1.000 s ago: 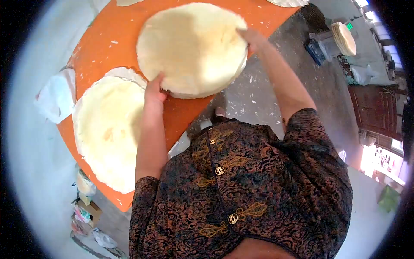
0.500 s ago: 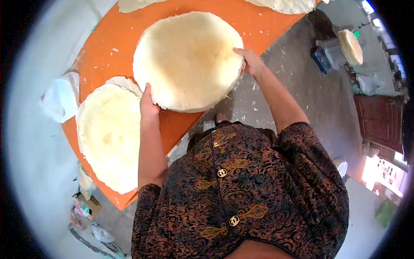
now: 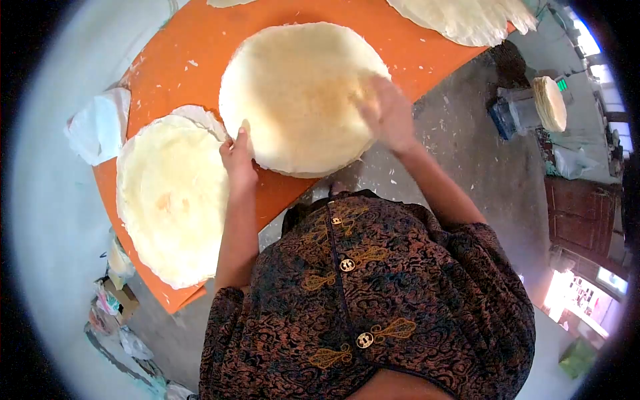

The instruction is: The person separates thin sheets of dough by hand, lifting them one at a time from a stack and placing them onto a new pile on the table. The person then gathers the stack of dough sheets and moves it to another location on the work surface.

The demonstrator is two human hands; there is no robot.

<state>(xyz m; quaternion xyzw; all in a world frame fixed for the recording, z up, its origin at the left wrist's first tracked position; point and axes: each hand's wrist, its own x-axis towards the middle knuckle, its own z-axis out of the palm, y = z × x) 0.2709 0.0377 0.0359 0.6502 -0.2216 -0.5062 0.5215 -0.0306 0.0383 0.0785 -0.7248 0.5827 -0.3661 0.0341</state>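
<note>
A large round stack of thin flatbread [image 3: 300, 100] lies on the orange table [image 3: 180, 40]. My left hand [image 3: 239, 157] grips its lower left edge, thumb on top and fingers at the rim. Over the right part of the top sheet is my right hand [image 3: 390, 117], its fingers spread and smeared by motion; whether it touches the bread I cannot tell. A second flatbread stack [image 3: 173, 200] rests to the left, beside my left forearm.
More flatbread [image 3: 460, 17] lies at the table's far right corner. A white cloth or bag [image 3: 103, 127] hangs at the left edge. At the right, a round stack [image 3: 550, 103] stands near a dark blue crate [image 3: 500, 119]. Bags and a box lie lower left.
My right hand has let go of the stack's right edge and moved inward over its top. My left hand still holds the left edge. The view has shifted slightly.
</note>
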